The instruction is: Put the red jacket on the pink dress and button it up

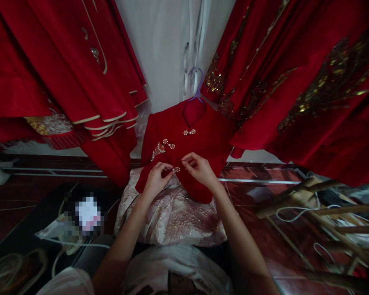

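Red jacket [209, 141] on purple hanger [200, 84]; left hand [155, 178] pinches beaded clasp [177, 169]; right hand [202, 169] near, fingertips almost together, hold unclear.

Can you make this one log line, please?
left hand: at a clasp | right hand: at jacket front | jacket: red, on purple hanger | pale cloth: below jacket

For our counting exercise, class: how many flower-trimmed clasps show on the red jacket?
3: the upper clasp nearest the purple hanger, the middle clasp beside the triangular ornament, and the lower clasp at the left hand. Others may be hidden.
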Tool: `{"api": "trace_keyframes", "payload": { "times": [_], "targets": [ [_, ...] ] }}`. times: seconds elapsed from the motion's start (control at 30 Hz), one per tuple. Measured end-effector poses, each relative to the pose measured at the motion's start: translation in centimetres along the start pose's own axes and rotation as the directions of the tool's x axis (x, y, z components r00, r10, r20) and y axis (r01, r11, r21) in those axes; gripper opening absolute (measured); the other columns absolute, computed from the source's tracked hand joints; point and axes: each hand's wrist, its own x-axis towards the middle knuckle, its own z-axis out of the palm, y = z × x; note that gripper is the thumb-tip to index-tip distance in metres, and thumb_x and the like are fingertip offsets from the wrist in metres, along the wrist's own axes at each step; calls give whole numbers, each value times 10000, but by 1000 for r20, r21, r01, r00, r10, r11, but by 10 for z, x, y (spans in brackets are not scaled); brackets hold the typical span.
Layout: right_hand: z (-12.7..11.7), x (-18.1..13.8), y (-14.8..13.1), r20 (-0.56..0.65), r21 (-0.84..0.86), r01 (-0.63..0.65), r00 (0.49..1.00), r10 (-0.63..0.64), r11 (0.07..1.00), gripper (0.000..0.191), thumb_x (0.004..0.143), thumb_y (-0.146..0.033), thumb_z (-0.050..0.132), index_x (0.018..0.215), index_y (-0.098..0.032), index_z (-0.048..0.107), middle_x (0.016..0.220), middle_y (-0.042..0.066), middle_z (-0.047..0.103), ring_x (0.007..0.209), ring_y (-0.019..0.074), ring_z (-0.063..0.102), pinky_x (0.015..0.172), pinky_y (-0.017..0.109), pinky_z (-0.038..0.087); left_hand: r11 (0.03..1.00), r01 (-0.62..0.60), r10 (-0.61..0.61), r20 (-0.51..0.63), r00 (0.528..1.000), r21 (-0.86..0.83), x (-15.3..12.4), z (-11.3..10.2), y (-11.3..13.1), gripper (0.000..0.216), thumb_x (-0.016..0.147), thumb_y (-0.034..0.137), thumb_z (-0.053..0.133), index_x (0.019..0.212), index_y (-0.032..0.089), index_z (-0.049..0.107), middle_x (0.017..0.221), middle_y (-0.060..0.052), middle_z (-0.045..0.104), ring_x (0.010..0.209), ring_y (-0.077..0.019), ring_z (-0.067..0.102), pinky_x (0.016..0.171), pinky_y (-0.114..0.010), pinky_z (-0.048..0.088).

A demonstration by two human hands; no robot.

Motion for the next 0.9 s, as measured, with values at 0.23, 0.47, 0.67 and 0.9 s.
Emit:
{"api": "trace_keyframes", "payload": {
  "times": [0.23,0.47,0.67,0.9],
  "targets": [
    [17,-3,25,154,-107,-34,987,51,994,276,828,-266,627,1084,-164,609,945,70,675,805,138,638,750,282,518,995,31,-36,-50,998,-96,2,8,-8,136,794,312,675,861,197,645,849,-23,688,781,-154,661,753,-288,543],
    [29,-2,24,115,-61,-76,990,83,995,153,829,-243,619,955,-157,600,865,51,670,789,137,630,743,269,502,987,75,-85,-63,994,-142,1,15,-5,155,802,334,663,846,190,630,827,-23,701,774,-154,677,764,-290,551],
    [32,-4,26,104,-38,-52,993,55,998,176,779,-226,631,928,-186,547,814,7,627,720,117,585,664,231,454,986,94,-103,-57,993,-139,2,13,-1,166,826,358,631,856,195,616,825,-21,703,768,-154,685,756,-290,553],
    [37,-5,19,-4,-198,-70,997,71,978,227,698,-178,605,876,-208,468,792,-21,551,682,119,519,624,229,379,998,-35,44,182,982,-56,49,-22,10,179,861,349,580,888,190,657,813,-31,688,742,-148,649,730,-291,535]
  ]
}}
